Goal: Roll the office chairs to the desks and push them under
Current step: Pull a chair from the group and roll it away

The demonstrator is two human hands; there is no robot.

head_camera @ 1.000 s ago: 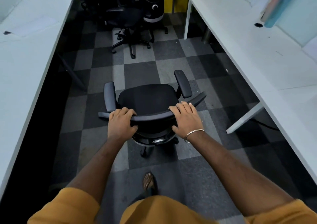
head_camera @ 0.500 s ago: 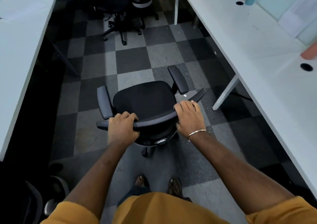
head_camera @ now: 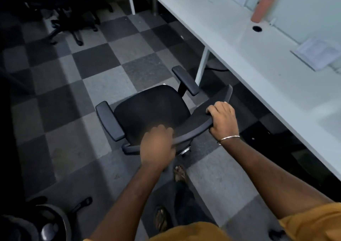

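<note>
Left hand [head_camera: 156, 146]: fingers [head_camera: 162, 130] curled over the top rail of the office chair [head_camera: 151, 109] backrest, gripping it near its left-of-middle part; hand blurred, knuckles up, forearm running down and toward the near edge

Right hand [head_camera: 223, 120]: fingers wrapped over the same rail further right, thumb tucked under the near side, holding it firmly; a thin bangle [head_camera: 229, 138] sits at the wrist; forearm reaches in from the near right, orange sleeve [head_camera: 313, 222] at the shoulder end

Chair stands on the checked carpet floor [head_camera: 103, 60], seat facing far, turned slightly so its right side angles toward the white desk [head_camera: 258, 71] on the right. Right armrest [head_camera: 185, 80] lies near the white desk leg [head_camera: 202, 65]; left armrest [head_camera: 109, 120] points out over open floor. Seat is not under the desk; the backrest's right tip is just beside the desk edge

On the desk: a pinkish bottle [head_camera: 262, 6], blurred, a round cable hole [head_camera: 257, 28], a sheet of paper [head_camera: 315, 52]

Far left: other dark chairs [head_camera: 70, 10] clustered. Near left corner: part of another chair base [head_camera: 53, 220]. One sandalled foot [head_camera: 180, 173] shows below the backrest
</note>
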